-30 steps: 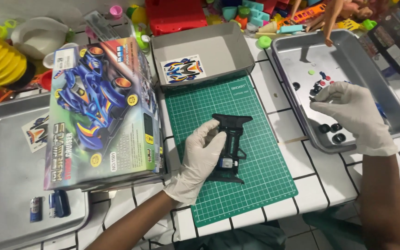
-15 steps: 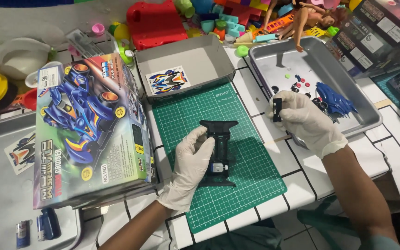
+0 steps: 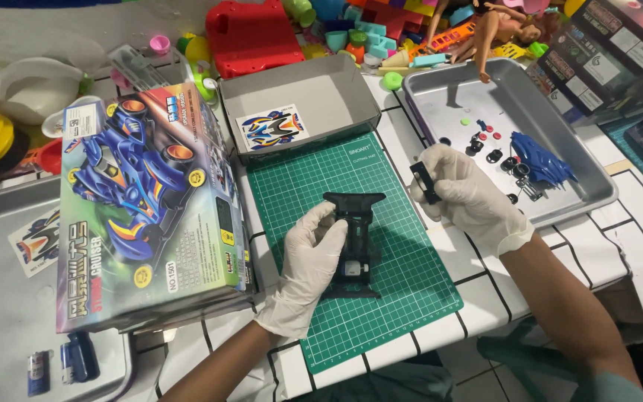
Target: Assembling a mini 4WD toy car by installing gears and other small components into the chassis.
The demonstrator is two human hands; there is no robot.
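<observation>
Chassis (image 3: 353,246) of the black model car lies lengthwise on the green cutting mat (image 3: 403,298), near the middle of the table's front edge, and you are at the stage of fitting parts onto it: one piece is in hand and not yet seated. Your left hand (image 3: 306,275) is curled loosely over the chassis's left flank, fingers bent and resting on its side, steadying it against the mat without fully closing round it. Your right hand (image 3: 464,195) hovers just past the mat's right edge, thumb and fingers pinched on a small black wheel (image 3: 424,181), the remaining fingers folded in; whether that piece is a bare tyre or a tyre on its hub is hard to tell from this angle. As I read it, the next move calls for you to bring the wheel across to the chassis, line it up with an axle end and press it on squarely while your left hand keeps the frame from sliding. Behind your right hand the metal tray (image 3: 597,195) toward the table's right edge holds the blue body shell (image 3: 541,160) and loose small parts. The kit box (image 3: 146,208) rests left of the mat, and an open grey box (image 3: 299,104) with a sticker sheet (image 3: 271,128) sits behind it.
</observation>
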